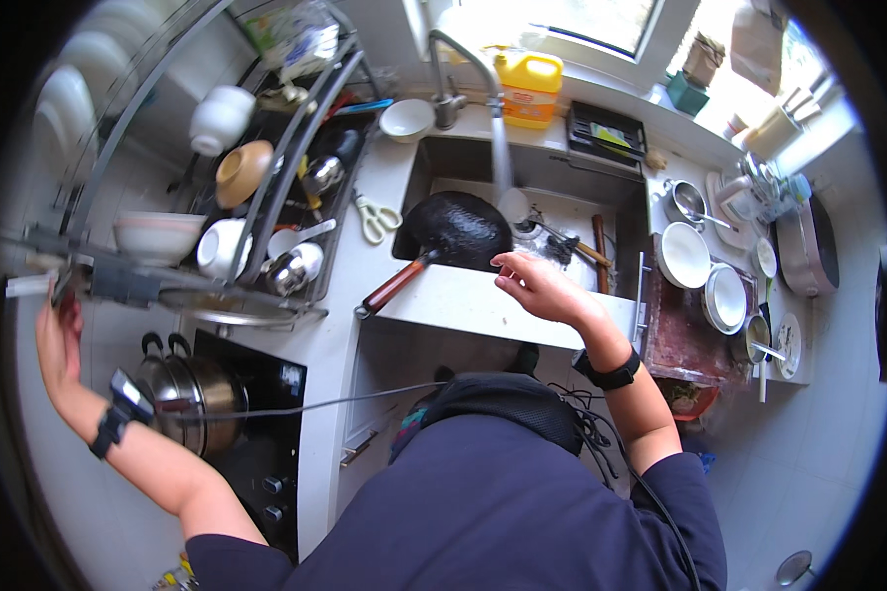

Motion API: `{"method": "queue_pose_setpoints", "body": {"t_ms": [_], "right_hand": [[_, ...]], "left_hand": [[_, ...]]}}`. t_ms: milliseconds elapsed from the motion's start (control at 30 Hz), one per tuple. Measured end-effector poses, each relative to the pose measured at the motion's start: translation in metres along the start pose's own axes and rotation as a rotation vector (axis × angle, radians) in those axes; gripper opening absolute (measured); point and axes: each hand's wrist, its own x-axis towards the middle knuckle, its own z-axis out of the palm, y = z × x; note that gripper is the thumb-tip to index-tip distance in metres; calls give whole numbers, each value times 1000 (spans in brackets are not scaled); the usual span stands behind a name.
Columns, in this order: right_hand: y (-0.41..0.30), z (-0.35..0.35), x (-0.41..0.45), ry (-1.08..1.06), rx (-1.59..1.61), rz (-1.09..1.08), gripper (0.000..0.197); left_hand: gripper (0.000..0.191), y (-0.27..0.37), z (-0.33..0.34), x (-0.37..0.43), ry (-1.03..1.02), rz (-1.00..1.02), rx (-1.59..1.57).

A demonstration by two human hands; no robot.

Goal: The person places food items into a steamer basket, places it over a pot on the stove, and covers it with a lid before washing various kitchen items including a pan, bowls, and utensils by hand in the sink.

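My left hand (60, 343) reaches up at the far left, by the near end of the metal dish rack (122, 277). Its fingertips meet some metal and white thing (33, 286) there, too blurred to tell whether they grip it. My right hand (543, 287) hangs over the sink's front edge, empty, with fingers loosely bent and apart. Left of it a wet black wok (458, 225) lies tilted in the sink (528, 179), its underside up. The wok's wooden handle (395, 287) rests across the front rim. Water runs from the faucet (467, 43) beside the wok.
White kitchen scissors (375, 219) and a white bowl (407, 120) lie left of the sink. A yellow jug (530, 89) stands behind it. Several bowls crowd a reddish board (665, 325) at right. A steel pot (192, 399) sits on the black stove (270, 436). A cable crosses before me.
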Motion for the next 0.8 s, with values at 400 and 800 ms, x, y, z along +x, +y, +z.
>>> {"method": "queue_pose_setpoints", "body": {"t_ms": [400,800], "right_hand": [[181,-25,6,-207,-26,377,50],[479,-8,34,-597,-484,982,52]], "left_hand": [[34,-44,371,-208,591,438,227],[28,-113,666,-298,-777,-245,-146]]}}
